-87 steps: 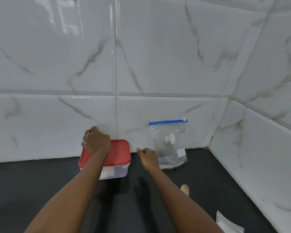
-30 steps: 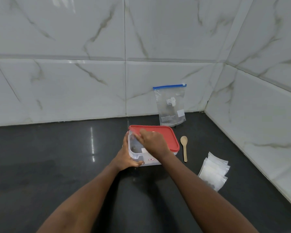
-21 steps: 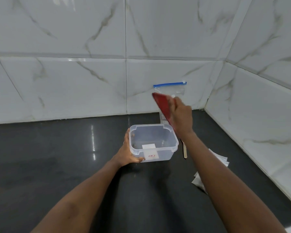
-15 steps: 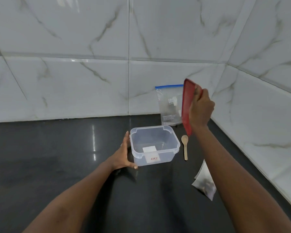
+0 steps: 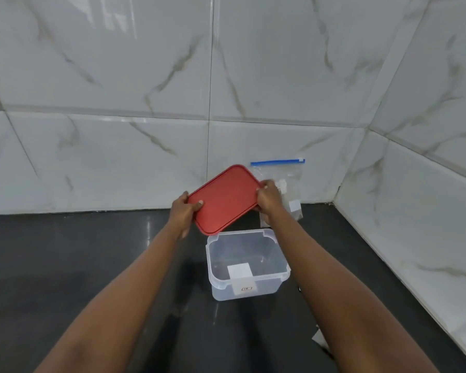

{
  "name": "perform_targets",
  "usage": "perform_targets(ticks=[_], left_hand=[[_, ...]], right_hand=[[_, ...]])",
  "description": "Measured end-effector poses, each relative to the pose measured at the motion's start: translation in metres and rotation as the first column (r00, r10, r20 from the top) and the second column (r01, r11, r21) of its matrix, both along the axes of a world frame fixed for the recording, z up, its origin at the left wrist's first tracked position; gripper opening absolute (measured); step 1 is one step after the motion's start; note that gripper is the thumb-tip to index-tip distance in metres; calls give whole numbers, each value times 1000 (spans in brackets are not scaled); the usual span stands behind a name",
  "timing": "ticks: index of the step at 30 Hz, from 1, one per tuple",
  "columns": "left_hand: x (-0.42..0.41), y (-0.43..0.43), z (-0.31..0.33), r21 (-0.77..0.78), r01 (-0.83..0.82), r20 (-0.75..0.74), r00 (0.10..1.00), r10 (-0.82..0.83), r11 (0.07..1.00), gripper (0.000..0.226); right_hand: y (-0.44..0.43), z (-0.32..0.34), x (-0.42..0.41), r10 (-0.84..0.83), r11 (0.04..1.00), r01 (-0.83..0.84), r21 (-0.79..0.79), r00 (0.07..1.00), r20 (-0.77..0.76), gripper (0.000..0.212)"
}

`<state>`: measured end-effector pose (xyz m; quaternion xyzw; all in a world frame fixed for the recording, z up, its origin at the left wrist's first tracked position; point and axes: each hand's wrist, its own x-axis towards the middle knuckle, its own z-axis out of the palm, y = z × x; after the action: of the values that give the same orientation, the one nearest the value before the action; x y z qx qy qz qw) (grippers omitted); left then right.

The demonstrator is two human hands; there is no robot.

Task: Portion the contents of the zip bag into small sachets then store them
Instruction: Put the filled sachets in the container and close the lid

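While both hands are closed on the red lid (image 5: 225, 199), it hangs in the air, tilted, with its far corner raised toward the wall (image 5: 119, 76). The left hand (image 5: 183, 211) grips the lid's left end, thumb lying on the top face and the other fingers hidden beneath. The right hand (image 5: 269, 197) pinches the opposite end, its fingers curled over the rim.

Below the grip and nearer the person, the clear container (image 5: 267, 290) stands open on the dark counter (image 5: 65, 265), not touched by either hand. Its far rim lies just under the lid's lowest corner as seen from the head camera. A white label (image 5: 244, 288) sits on its near wall.

Just behind the right hand, the zip bag (image 5: 293, 181) leans upright against the wall. Its blue closing strip shows above the knuckles, and the hand and lid cover part of its left side. What it holds cannot be made out.

Well back from the grip, beside the right forearm, a white corner of a sachet (image 5: 318, 337) peeks out on the counter. The arm hides the remainder.
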<state>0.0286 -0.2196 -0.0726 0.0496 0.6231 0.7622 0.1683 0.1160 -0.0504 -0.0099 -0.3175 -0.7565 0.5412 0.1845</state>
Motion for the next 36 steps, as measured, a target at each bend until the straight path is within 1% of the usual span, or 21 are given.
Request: perform_targets(ticks=[2,3,4,6,8,11,13,16,18,19,21,23,25,28,30,33,34,35,36], left_hand=[[-20,-4,-7,-46,-112,63,991,115,993,27],[-30,-3,-12,-98,-153,89,983,162,983,22],[-40,-4,-21,-161,-194,99,972,212,968,22],[-53,-3,-37,-270,-247,90,956,280,931,27],[-60,0,-55,-364,-260,75,949,306,894,28],[-62,2,-75,-529,-235,61,948,312,816,38],[-61,2,-81,-624,-223,29,951,307,749,41],[-58,-2,-82,-785,-179,-42,971,237,594,48],[-53,-4,-73,-845,-167,-32,964,264,508,52],[-52,-5,-67,-852,-175,-16,951,309,493,51],[-46,-3,-53,-838,-226,-36,931,364,496,44],[-38,5,-38,-788,-296,-118,933,340,539,41],[-25,25,-18,-691,-342,-199,937,288,637,44],[10,69,17,-540,-335,-341,926,163,772,42],[48,101,34,-450,-269,-458,888,39,851,37],[113,139,44,-403,-127,-623,764,-169,906,28],[131,146,46,-410,-62,-656,713,-247,910,25],[151,156,46,-443,49,-664,653,-364,895,23],[165,164,43,-506,182,-643,572,-509,843,22]], right_hand=[[16,-7,-4,138,981,-163,102,966,218,31],[24,-11,-6,175,965,-222,140,942,287,32],[29,-16,-7,198,953,-259,157,925,323,32],[37,-26,-8,220,944,-289,161,912,348,39],[41,-37,-9,269,922,-353,159,880,391,42],[46,-53,-14,337,863,-472,179,803,492,39],[49,-60,-15,348,847,-495,193,791,503,36],[57,-65,-14,336,872,-458,172,817,469,33],[66,-62,-7,307,911,-393,123,848,432,30],[72,-60,-2,281,931,-350,105,868,409,26],[86,-55,13,219,966,-253,60,915,340,16],[100,-49,35,141,988,-155,28,950,278,19],[116,-46,63,63,990,-93,102,964,258,20],[140,-41,106,10,957,-99,272,950,313,24],[150,-37,139,-15,930,-125,346,927,375,23],[156,-37,185,-46,899,-162,406,889,456,19],[156,-38,195,-49,900,-170,402,876,480,18],[157,-39,209,-54,906,-168,389,865,499,15],[155,-41,218,-45,912,-177,370,853,521,13]])
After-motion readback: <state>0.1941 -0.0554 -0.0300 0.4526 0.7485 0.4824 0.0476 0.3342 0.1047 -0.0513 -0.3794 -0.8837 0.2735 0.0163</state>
